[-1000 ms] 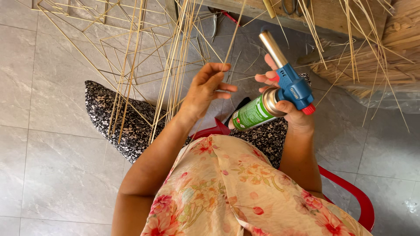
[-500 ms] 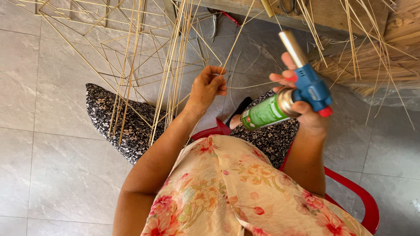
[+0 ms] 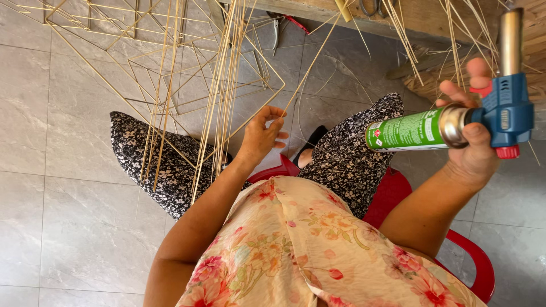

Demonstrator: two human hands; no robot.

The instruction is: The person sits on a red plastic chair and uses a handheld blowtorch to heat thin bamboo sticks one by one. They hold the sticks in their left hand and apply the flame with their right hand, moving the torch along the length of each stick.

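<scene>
The right hand (image 3: pixel 475 150) is wrapped around a gas torch (image 3: pixel 455 122) — a green canister (image 3: pixel 405 131) lying roughly level, with a blue head (image 3: pixel 506 111) at its far end and a metal nozzle (image 3: pixel 510 41) pointing upward. The fingers close over the joint between canister and head, one fingertip resting near a red trigger part at the top of the head; a red knob (image 3: pixel 507 152) sticks out below. The torch is held up at the right of the view, above the knee and well apart from the other hand.

The left hand (image 3: pixel 263 135) is partly curled, thumb and fingertips pinched on a single thin stick (image 3: pixel 310 65) that rises slanting toward the upper right. Just left of this hand a bundle of long pale sticks (image 3: pixel 224 85) hangs nearly upright, crossing over a frame (image 3: pixel 170 68) of the same sticks joined into angular shapes, which spreads over the grey tiled floor (image 3: pixel 57 199).

The person sits on a red chair (image 3: pixel 472 256), wearing a pale floral top and dark dotted trousers (image 3: pixel 347 159). At the top edge runs a wooden table (image 3: pixel 421 14) with pliers (image 3: pixel 276 34) and scissors (image 3: pixel 372 7) lying near its edge — more loose sticks (image 3: pixel 455 40) drape down from it at the right.
</scene>
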